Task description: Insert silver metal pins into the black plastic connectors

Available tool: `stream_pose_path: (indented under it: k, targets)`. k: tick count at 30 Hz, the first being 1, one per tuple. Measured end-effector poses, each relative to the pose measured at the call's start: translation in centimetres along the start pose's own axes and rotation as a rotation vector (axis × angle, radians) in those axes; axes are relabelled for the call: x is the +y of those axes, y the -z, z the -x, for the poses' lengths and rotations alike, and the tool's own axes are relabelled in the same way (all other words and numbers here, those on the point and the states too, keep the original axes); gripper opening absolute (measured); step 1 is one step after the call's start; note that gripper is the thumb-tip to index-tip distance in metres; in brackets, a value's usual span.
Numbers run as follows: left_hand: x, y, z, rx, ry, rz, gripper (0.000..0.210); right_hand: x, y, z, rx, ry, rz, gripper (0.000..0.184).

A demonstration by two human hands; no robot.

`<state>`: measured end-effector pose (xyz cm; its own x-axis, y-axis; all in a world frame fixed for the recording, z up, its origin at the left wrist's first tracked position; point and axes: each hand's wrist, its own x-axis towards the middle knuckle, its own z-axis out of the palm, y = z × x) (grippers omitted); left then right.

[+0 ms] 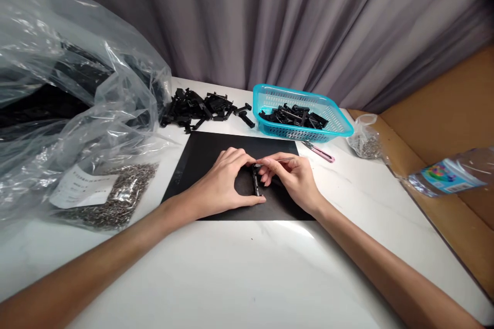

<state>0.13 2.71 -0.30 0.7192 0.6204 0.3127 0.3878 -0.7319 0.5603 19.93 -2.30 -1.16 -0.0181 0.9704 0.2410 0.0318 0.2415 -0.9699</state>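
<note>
My left hand [226,180] is closed on a slim black plastic part [255,181], thumb at its near end and fingers at its far end. The part stands over a black mat [208,151] on the table. In my right hand [291,175] a thin metal rod-like tool [287,159] is pinched between thumb and fingers. Its tip reaches toward the far end of the black part, where my fingers hide the contact. I cannot make out what kind of tool it is.
Behind the mat are a pile of black parts [200,108] and a turquoise basket [335,108] with more of them. A pink-handled cutter [320,152] lies beside it. Bags of small metal pieces [131,190] flank both sides. A plastic bottle [451,172] lies right.
</note>
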Motion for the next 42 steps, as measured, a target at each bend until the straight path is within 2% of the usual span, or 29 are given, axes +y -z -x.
stream_pose_path:
  k: [10, 15, 21, 27, 42]
  targets:
    - [0.14, 0.06, 0.04, -0.013, 0.021, -0.015, 0.057, 0.4, -0.17, 0.35, -0.011, 0.034, 0.053, 0.036]
    - [0.4, 0.03, 0.2, -0.003, 0.06, -0.048, 0.059, 0.3, -0.39, 0.7, 0.029, 0.047, 0.106, 0.033]
    - [0.51, -0.1, 0.22, 0.004, 0.056, -0.081, 0.058, -0.02, -0.34, 0.46, 0.064, 0.008, 0.027, 0.036]
    - [0.25, -0.19, 0.2, 0.017, 0.026, -0.111, 0.06, -0.02, -0.16, -0.13, 0.014, -0.002, -0.017, 0.035]
    - [0.06, -0.21, 0.08, 0.009, 0.0, -0.133, 0.057, -0.13, -0.14, 0.43, 0.036, 0.114, 0.098, 0.026]
